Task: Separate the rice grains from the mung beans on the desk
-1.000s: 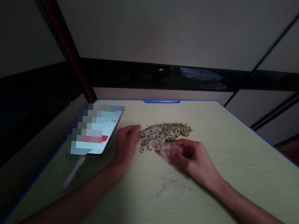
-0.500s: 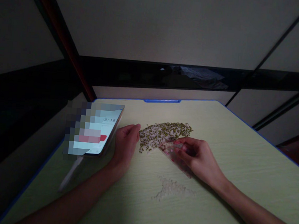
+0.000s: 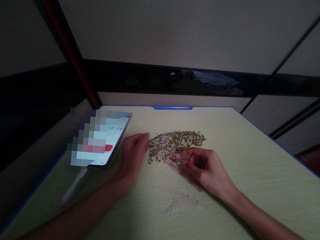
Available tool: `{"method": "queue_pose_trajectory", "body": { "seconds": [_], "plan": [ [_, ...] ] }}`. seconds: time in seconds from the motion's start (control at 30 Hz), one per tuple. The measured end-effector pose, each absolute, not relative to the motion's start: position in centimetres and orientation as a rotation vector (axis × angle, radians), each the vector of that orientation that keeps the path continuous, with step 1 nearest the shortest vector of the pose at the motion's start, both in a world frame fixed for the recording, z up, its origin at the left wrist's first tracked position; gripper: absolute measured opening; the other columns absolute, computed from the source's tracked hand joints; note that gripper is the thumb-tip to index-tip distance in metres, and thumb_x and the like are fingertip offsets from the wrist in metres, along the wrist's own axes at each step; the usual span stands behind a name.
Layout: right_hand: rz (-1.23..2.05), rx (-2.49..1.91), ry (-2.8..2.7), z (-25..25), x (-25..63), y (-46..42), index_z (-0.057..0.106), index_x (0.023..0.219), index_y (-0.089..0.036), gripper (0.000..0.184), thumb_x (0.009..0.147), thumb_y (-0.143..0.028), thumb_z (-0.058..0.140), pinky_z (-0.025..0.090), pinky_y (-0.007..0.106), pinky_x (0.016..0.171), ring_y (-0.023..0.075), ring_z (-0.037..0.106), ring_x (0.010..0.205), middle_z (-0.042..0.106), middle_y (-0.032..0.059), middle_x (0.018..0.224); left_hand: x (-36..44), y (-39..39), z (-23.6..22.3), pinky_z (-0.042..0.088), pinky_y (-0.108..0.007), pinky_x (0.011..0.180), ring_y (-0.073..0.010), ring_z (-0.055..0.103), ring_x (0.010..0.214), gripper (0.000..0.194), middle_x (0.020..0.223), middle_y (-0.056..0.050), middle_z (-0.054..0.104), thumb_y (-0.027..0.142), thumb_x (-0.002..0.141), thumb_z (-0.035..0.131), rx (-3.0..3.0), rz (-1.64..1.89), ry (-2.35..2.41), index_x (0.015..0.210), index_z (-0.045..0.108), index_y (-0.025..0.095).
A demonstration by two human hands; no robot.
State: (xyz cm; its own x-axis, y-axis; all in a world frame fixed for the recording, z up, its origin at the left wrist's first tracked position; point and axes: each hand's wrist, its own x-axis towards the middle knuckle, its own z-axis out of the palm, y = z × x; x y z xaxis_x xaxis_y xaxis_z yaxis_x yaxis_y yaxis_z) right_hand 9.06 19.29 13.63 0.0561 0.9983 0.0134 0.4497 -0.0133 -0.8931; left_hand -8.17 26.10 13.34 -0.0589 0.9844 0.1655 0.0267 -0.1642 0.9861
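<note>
A spread of green beans mixed with white grains like rice (image 3: 175, 142) lies on the light table. At its left edge rests my left hand (image 3: 135, 151), on its side with the fingers curled; whatever is inside them, if anything, is hidden. My right hand (image 3: 205, 165) is at the near right side of the spread, thumb and fingers pinching a clear plastic bag (image 3: 185, 173) with red print. The bag lies low over the table, its left end touching or close to the beans. A smaller patch of pale grains (image 3: 183, 203) sits nearer to me, below the bag.
A phone (image 3: 113, 140) with a lit screen, partly blurred out, leans left of my left hand. A white cable or stick (image 3: 72, 189) extends from its lower end. The table (image 3: 256, 173) has a blue rim, and pale cabinet panels (image 3: 170, 31) stand behind it.
My right hand has shifted slightly left with the plastic bag, bringing its end closer to the beans. My left hand stays in place.
</note>
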Motion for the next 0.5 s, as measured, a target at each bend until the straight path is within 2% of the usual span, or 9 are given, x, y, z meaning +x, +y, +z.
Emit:
{"method": "queue_pose_trajectory", "body": {
  "seconds": [0.17,0.5],
  "plan": [
    [0.905,-1.585,-1.502,13.84,9.01,19.28,0.070,0.087,-0.007,0.030,0.070,-0.026,0.055,0.032,0.022,0.041,0.0094,0.043,0.043,0.052,-0.0010,0.050,-8.05,26.17,13.36,0.014,-0.029,0.043,-0.0108,0.022,0.043,0.034,0.043,0.004,0.029,0.032,0.069,0.055,1.303,1.359,1.184,0.044,0.035,0.021],
    [0.891,-1.564,-1.432,13.86,9.40,19.26,0.072,0.089,-0.011,0.030,0.068,-0.024,0.056,0.029,0.022,0.041,0.0086,0.038,0.043,0.048,-0.0031,0.049,-8.05,25.87,13.28,0.015,-0.028,0.042,-0.0104,0.023,0.044,0.033,0.044,0.004,0.029,0.032,0.069,0.055,1.292,1.366,1.183,0.045,0.036,0.020]
  ]
}}
